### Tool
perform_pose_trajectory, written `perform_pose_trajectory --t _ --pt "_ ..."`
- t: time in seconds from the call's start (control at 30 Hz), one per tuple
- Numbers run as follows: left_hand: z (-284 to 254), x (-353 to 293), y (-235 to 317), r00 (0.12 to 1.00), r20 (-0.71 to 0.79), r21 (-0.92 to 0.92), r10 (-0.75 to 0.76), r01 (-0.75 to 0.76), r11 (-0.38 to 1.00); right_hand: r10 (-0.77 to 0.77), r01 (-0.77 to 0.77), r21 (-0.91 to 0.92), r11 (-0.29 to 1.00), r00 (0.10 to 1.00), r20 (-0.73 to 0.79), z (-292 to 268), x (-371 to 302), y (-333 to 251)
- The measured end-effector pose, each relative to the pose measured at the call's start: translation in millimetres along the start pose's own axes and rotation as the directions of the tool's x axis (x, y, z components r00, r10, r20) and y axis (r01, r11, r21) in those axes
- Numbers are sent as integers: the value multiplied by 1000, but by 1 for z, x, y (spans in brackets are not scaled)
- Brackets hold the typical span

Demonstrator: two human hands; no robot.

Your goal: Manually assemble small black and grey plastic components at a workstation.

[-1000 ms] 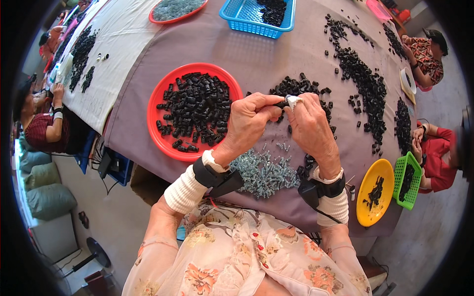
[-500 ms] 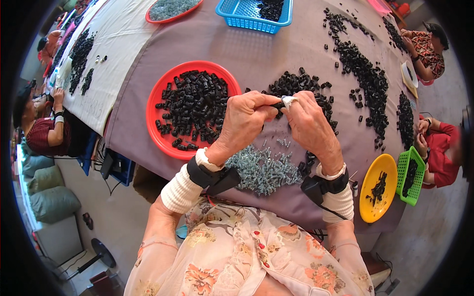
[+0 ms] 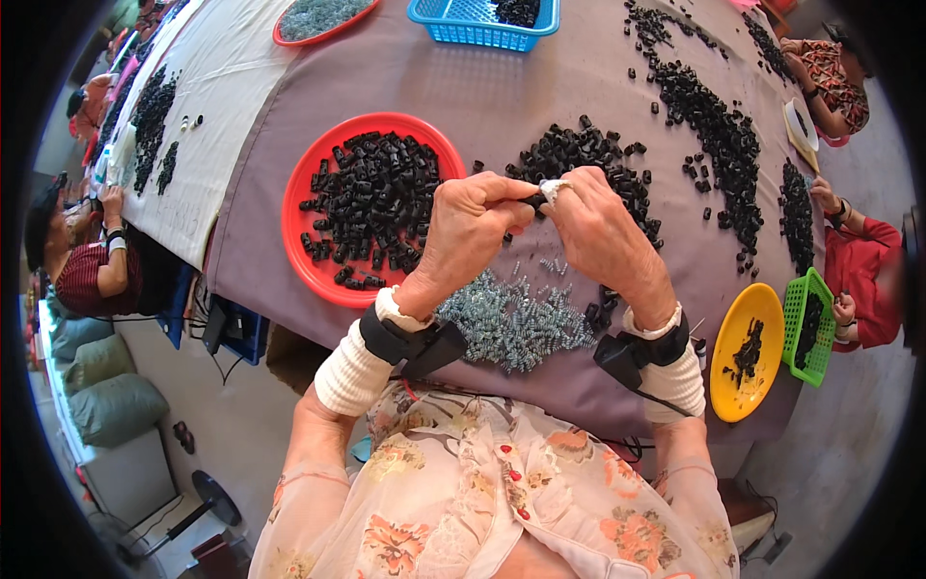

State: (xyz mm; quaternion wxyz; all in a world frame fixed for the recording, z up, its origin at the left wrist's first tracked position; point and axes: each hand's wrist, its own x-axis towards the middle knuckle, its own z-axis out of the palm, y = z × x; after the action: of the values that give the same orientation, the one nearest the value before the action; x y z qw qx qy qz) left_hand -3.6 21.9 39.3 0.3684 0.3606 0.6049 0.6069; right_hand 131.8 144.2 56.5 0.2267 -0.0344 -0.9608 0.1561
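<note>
Two hands meet above the table [image 3: 434, 92], with one small black piece [image 3: 534, 202] between them, just in front of a loose heap of black pieces [image 3: 571, 145]. The left hand [image 3: 470, 230] pinches it between thumb and forefinger. The right hand [image 3: 608, 230] has its fingers pressed together at the other end, one white wrap [image 3: 555, 189] around a fingertip; their exact grip is too small to tell.

Two red plates stand on the table: the larger red plate [image 3: 293, 207], beside the left hand, carries dozens of black parts, too crowded to count; the smaller red plate [image 3: 288, 41], far off, holds pale springs. One pile of metal springs [image 3: 521, 323] lies between the forearms, likewise beyond counting. There is one yellow plate [image 3: 730, 403] with dark bits, and two baskets: a blue basket [image 3: 473, 36] and a green basket [image 3: 823, 364], both holding black pieces. Two co-workers sit along the right side, one in red [image 3: 865, 275], one in a patterned shirt [image 3: 823, 77].
</note>
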Motion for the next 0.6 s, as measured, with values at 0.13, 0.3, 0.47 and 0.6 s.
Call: perform_pose_trajectory --t 0.13,0.3,0.47,0.6 --pt "2 -2 0 984 0 287 181 -173 942 0 -2 45 999 999 45 1 1 2" --pt "2 -2 -3 999 -16 -35 -41 40 999 24 -24 3 1000 1000 20 4 5 4" --pt "2 0 -5 989 18 -258 -150 149 955 82 -88 -53 995 991 -109 2 6 4" --pt "4 -1 -5 977 22 -397 -214 205 894 23 -38 -125 991 993 -119 3 9 -2"
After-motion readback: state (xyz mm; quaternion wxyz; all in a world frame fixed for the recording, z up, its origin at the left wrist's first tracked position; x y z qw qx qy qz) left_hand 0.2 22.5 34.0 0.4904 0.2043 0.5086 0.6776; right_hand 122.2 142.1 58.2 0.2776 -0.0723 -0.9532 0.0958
